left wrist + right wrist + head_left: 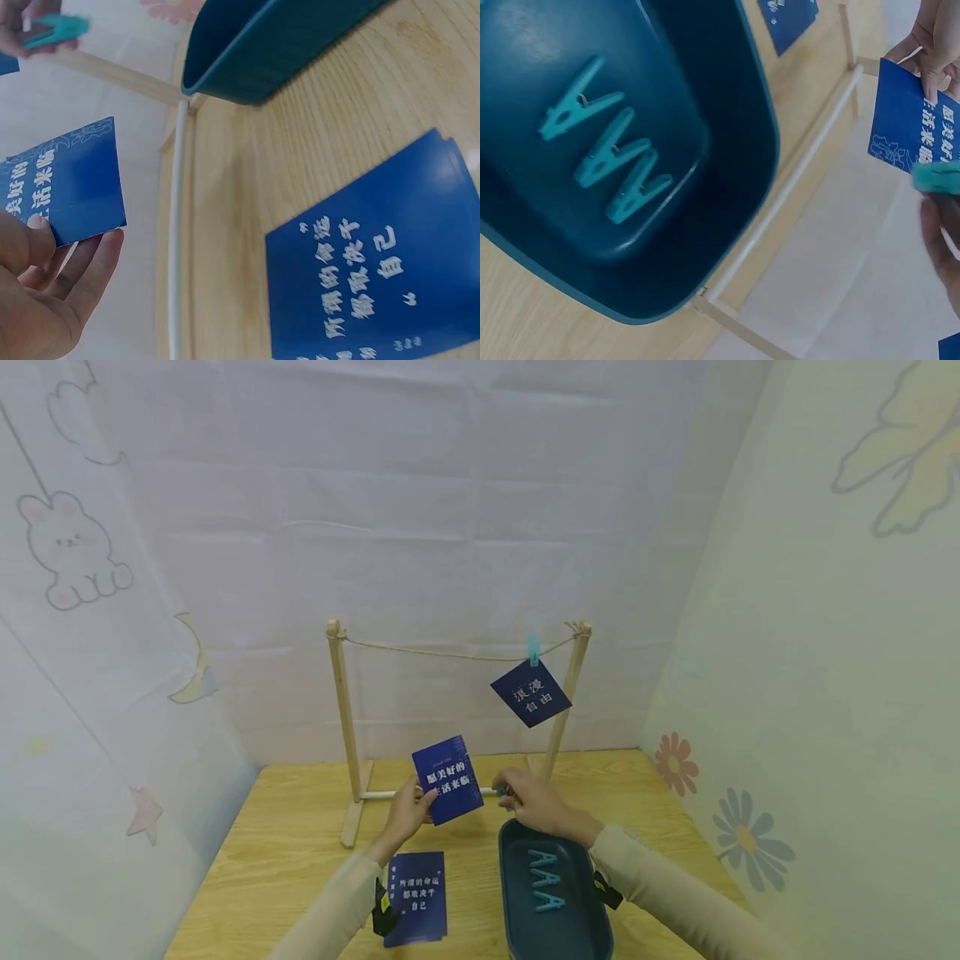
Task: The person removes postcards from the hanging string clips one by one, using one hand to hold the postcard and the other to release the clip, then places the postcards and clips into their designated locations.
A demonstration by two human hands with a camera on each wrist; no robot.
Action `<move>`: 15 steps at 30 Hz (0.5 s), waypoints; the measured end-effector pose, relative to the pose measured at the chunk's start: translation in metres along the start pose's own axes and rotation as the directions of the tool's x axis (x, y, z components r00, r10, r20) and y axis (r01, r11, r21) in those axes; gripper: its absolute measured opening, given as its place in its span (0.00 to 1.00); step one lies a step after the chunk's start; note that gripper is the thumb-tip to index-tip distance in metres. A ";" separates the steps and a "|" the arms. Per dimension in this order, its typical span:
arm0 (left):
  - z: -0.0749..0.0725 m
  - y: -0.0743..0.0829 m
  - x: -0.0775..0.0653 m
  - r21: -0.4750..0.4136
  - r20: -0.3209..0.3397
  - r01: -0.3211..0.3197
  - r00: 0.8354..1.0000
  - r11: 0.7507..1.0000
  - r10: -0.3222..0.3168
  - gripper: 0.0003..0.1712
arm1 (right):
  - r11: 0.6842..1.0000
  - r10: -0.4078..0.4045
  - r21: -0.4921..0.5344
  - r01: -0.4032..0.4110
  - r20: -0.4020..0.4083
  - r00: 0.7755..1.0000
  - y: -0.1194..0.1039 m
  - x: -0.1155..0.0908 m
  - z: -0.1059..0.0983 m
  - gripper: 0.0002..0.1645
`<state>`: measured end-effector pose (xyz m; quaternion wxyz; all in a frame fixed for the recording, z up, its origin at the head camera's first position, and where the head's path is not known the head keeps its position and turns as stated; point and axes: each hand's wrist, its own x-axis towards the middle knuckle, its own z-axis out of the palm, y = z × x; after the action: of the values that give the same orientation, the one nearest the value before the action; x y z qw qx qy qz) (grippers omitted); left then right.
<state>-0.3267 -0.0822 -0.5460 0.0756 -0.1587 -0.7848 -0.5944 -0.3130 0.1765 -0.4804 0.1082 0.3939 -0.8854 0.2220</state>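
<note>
My left hand (407,811) pinches a blue card (448,779) with white lettering by its lower left edge, thumb in front and fingers behind. To the right of the card, my right hand (534,799) holds a teal clothespin (58,30) between thumb and fingers. In the right wrist view that clothespin overlaps the card's edge, while the head view shows a gap between card and hand. Behind both hands stands a wooden frame with a string (442,652) tied across its top. Another blue card (531,693) hangs from the string by a teal clothespin (533,651).
A dark teal tray (508,893) stands on the wooden table (285,860) under my right forearm, with three teal clothespins (609,146) in it. Left of it lies a small stack of blue cards (417,897). A white rod (377,794) joins the frame's feet.
</note>
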 end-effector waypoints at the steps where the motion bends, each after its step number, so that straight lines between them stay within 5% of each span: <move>1: -0.001 -0.002 -0.002 0.002 0.010 0.013 1.000 1.000 -0.013 0.15 | 1.000 -0.001 0.002 0.001 0.040 0.999 0.000 -0.003 0.002 0.15; 6: -0.009 -0.010 -0.013 0.069 0.049 0.068 0.996 0.995 -0.071 0.13 | 0.999 -0.031 -0.020 0.035 0.191 0.981 -0.001 -0.016 0.009 0.14; 15: -0.027 -0.025 -0.034 0.076 0.107 0.157 0.980 0.985 -0.165 0.14 | 0.999 -0.028 -0.030 0.040 0.314 0.949 -0.001 -0.034 0.015 0.13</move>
<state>-0.3050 -0.1193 -0.5721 -0.0120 -0.1253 -0.8176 -0.5619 -0.2902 0.1909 -0.5063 -0.0229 0.4373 -0.8882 0.1390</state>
